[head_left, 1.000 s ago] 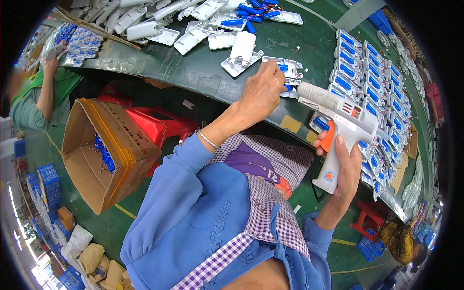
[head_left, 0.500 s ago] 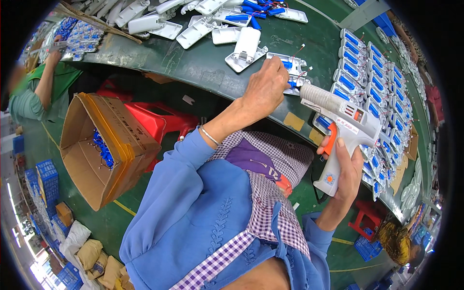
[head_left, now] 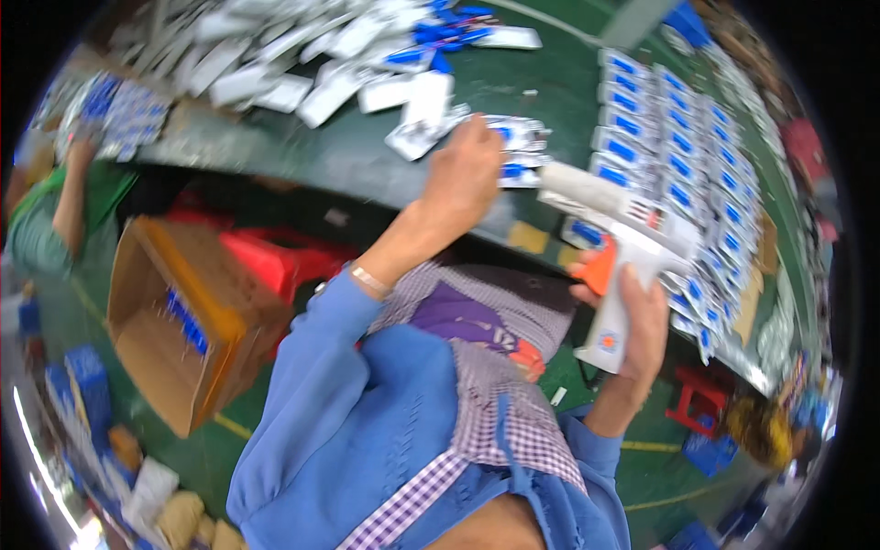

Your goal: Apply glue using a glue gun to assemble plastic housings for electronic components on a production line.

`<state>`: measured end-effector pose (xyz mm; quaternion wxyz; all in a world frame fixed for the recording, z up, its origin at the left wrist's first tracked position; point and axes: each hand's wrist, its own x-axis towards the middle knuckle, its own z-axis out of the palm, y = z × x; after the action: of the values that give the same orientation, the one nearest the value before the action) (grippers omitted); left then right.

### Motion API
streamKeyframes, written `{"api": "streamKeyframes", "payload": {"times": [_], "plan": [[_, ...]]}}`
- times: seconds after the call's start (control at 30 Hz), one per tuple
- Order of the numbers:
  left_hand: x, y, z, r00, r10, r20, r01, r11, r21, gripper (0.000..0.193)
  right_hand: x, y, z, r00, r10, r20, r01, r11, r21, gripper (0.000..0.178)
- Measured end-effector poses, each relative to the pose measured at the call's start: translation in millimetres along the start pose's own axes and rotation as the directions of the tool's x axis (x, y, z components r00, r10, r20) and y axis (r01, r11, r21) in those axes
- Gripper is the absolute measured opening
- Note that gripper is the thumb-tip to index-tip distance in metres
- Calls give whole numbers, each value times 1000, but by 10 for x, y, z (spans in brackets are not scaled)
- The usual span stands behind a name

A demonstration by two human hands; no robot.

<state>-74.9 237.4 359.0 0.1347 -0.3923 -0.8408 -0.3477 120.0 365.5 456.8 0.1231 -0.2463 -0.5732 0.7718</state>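
My right hand (head_left: pixel 642 321) is wrapped round the handle of a white glue gun (head_left: pixel 612 298), its fingers by the orange trigger (head_left: pixel 600 266). The gun's tip points left, close to a white plastic casing (head_left: pixel 524 174) with a blue battery in it, at the table's front edge. Another such casing (head_left: pixel 525 134) lies just behind. My left hand (head_left: pixel 458 179) is at the left ends of these two casings, fingers bent and pressed together. Motion blur and the fingers hide what they pinch, if anything.
Rows of casings with blue batteries (head_left: pixel 678 174) fill the table's right side. Loose white casings (head_left: pixel 335 96) and blue batteries (head_left: pixel 440 37) are heaped at the back left. Below the edge are a cardboard box (head_left: pixel 151 344) and a red stool (head_left: pixel 284 261). Another person's arm (head_left: pixel 71 192) shows far left.
The whole view has shifted and blurred. My left hand has drawn slightly left from over the casings, uncovering more of them. The glue gun stays in my right hand, tip still near the front casing.
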Motion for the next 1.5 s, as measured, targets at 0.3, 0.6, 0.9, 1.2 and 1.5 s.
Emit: {"api": "streamKeyframes", "payload": {"times": [0.3,0.6,0.9,1.2,1.5], "plan": [[160,71,-199,974,-45,224,-22,958,286,6,48,35,15,999,-14,31,5,967,255,36],[201,1,-220,973,73,221,-126,964,234,2,11,-81,-171,984,-179,-16,162,847,506,45],[1530,621,69,892,449,45,-452,889,80,6,-195,-176,-771,890,-418,-181,420,601,680,55],[2794,1158,1401,925,355,135,-368,926,88,19,-668,-171,-1100,858,-427,-286,506,606,613,54],[2828,1098,1701,945,242,220,-268,959,97,21,-689,-154,-1090,842,-436,-318,537,735,415,53]]}}
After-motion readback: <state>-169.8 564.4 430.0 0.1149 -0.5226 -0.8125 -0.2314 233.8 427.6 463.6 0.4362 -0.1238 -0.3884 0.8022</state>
